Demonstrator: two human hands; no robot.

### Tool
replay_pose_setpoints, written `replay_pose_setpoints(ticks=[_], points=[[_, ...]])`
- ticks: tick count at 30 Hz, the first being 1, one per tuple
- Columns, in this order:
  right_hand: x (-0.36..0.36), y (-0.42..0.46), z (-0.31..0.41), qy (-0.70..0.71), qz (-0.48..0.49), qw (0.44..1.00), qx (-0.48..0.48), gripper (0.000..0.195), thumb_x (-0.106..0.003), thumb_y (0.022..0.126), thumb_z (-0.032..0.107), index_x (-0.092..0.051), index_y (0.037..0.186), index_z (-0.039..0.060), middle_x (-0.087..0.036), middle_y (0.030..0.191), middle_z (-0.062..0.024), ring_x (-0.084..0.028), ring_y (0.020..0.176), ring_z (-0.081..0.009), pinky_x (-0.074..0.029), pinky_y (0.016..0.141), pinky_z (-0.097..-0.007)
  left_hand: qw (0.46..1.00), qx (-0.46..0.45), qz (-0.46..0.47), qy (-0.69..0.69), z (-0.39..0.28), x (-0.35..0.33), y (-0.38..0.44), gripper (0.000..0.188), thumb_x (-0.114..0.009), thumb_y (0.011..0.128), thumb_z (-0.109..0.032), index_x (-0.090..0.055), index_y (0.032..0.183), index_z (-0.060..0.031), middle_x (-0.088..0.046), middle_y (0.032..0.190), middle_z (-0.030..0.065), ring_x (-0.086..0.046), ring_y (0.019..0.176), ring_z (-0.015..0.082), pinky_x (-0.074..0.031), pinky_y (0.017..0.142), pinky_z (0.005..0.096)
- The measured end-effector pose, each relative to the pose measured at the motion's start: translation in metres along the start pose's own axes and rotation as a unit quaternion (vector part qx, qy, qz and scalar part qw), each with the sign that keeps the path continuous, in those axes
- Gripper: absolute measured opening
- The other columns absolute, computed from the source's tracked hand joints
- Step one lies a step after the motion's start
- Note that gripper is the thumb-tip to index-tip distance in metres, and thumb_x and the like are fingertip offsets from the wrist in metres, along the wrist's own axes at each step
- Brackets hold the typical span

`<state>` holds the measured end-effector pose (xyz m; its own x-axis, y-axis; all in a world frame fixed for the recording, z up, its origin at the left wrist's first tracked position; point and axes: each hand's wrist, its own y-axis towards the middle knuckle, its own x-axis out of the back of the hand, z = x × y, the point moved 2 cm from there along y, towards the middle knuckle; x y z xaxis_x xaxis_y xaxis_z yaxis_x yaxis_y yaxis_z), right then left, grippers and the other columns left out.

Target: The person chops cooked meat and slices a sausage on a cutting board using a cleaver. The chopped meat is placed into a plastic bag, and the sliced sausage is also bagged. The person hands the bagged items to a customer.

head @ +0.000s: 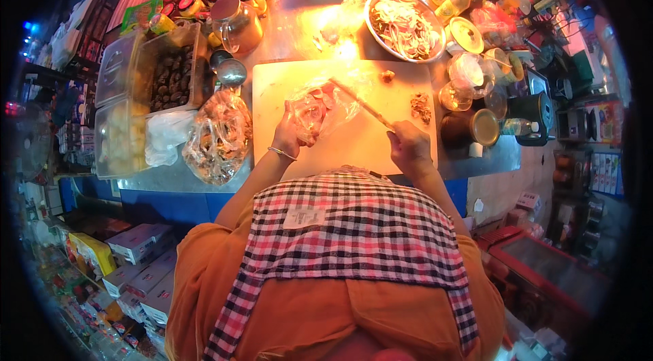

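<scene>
My left hand (291, 131), with a bracelet at the wrist, holds a clear plastic bag (319, 108) with pale pinkish food in it, over the left half of a white cutting board (347, 154). In my right hand (409, 144) is a long, thin tool (363, 102), slanting up and left so that its far end is by the bag; whether it is a knife or a stick I cannot tell. A small brown piece of food (387, 76) lies near the board's back edge, and a little heap of brown pieces (421, 107) near its right edge.
Behind the board to the right stands a steel bowl of sliced food (406, 25). Jars and a brown lidded pot (461, 126) line the right side. At left are a filled plastic bag (218, 136), a ladle (231, 72), a tub of dark food (172, 73) and a glass jug (237, 24).
</scene>
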<state>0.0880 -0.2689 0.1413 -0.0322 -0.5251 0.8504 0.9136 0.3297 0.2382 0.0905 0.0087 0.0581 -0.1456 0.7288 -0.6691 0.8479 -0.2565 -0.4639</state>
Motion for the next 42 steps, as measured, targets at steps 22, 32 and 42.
replay_pose_setpoints(ticks=[22,32,42], points=[[-0.124,0.078,0.009,0.385,0.241,0.863,-0.221,0.046,-0.074,0.072,0.016,-0.056,0.111,-0.0005,-0.061,0.107,-0.0259,-0.060,0.101,-0.0338,-0.049,0.087,-0.0430,0.667,-0.278,-0.053,0.689,-0.045,-0.031,-0.052,0.042,-0.066,0.087,-0.030,-0.056,0.113,0.0015,-0.062,0.089,0.0202,-0.060,0.079,0.0352,-0.050,0.072,0.0425],[-0.020,0.098,0.064,0.264,0.259,0.881,0.295,0.008,-0.064,0.072,0.008,-0.062,0.077,0.0029,-0.065,0.067,-0.0147,-0.062,0.060,-0.0266,-0.047,0.056,-0.0388,0.648,-0.435,-0.137,0.610,-0.020,-0.068,-0.016,0.025,-0.062,0.083,-0.017,-0.063,0.103,-0.0019,-0.065,0.092,0.0172,-0.064,0.089,0.0340,-0.051,0.075,0.0391],[0.170,0.071,-0.060,0.182,0.225,0.954,0.075,0.077,-0.076,0.081,0.024,-0.035,0.143,0.0028,-0.061,0.112,-0.0185,-0.065,0.094,-0.0230,-0.053,0.079,-0.0329,0.578,-0.471,-0.255,0.616,-0.019,-0.138,-0.015,0.024,-0.053,0.090,-0.021,-0.065,0.090,-0.0003,-0.062,0.076,0.0104,-0.064,0.075,0.0254,-0.051,0.068,0.0390]])
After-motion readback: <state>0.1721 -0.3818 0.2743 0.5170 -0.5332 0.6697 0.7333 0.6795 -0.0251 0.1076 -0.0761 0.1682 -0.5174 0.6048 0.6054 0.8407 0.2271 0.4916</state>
